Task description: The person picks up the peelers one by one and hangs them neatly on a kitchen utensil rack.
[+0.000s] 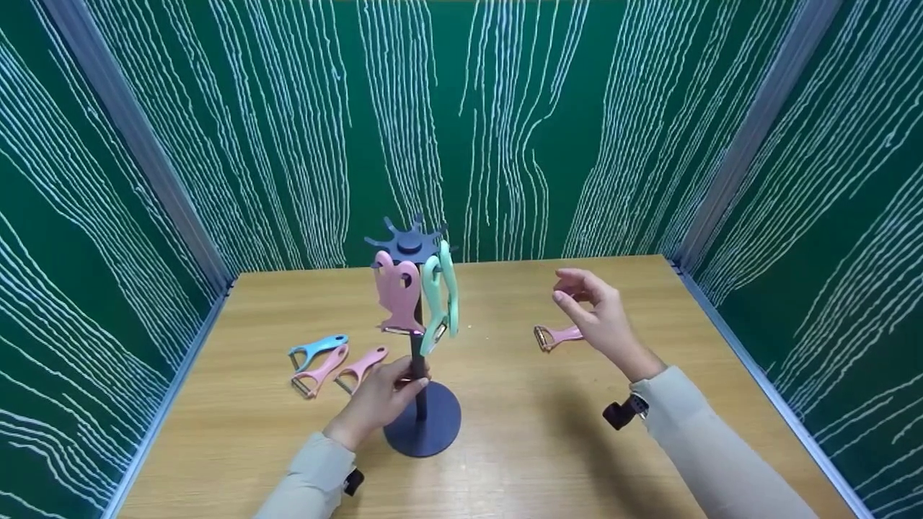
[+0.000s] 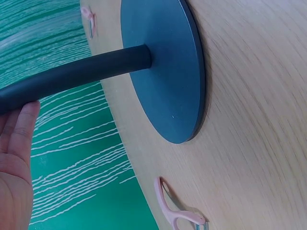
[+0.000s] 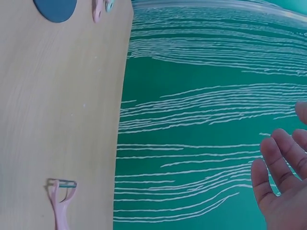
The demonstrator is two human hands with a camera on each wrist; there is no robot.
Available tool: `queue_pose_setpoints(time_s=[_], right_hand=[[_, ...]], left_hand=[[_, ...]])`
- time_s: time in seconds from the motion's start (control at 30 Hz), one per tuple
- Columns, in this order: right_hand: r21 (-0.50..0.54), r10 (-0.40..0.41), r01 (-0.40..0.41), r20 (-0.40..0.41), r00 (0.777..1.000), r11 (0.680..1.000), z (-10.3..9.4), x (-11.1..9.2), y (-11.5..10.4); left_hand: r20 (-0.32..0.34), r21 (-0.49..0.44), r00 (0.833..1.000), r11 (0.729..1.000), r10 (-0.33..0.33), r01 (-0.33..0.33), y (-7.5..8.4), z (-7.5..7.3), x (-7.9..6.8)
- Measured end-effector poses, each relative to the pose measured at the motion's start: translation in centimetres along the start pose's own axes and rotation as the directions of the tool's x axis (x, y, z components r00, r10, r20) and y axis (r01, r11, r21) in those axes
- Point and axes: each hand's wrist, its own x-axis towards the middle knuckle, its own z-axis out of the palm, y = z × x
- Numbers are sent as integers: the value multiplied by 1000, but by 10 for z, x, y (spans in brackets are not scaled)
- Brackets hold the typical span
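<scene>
A dark rotating-style rack stand [image 1: 423, 432] has a round base, an upright pole and a ring of hooks at the top. My left hand [image 1: 382, 400] grips the pole below the hanging peelers; in the left wrist view its fingers [image 2: 24, 129] lie against the pole. Pink peelers [image 1: 404, 303] and mint green peelers [image 1: 435, 295] hang side by side from the hooks. My right hand [image 1: 598, 317] hovers in the air with loosely bent fingers and holds nothing. Under it, on the table, lies a pink peeler [image 1: 559, 336], partly hidden by the hand in the head view.
Left of the stand, a blue peeler [image 1: 317, 347] and two pink peelers [image 1: 321, 371] lie on the wooden table [image 1: 505, 447]. Green walls with white wavy lines enclose the table at the back and both sides, with metal posts [image 1: 757, 130] at the corners.
</scene>
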Motion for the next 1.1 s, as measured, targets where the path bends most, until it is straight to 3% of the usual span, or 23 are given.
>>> queue_pose_setpoints(time_s=[0.4, 0.67, 1.1], right_hand=[[-40, 131, -131, 6, 991, 991, -15, -1, 25], [-90, 184, -183, 4, 983, 979, -22, -3, 44], [-182, 311, -297, 53, 949, 937, -32, -7, 81]], left_hand=[[14, 7, 1000, 1000, -12, 12, -1, 0, -1], [-18, 3, 995, 996, 94, -94, -4, 1, 0], [1, -4, 999, 999, 41, -41, -4, 0, 0]])
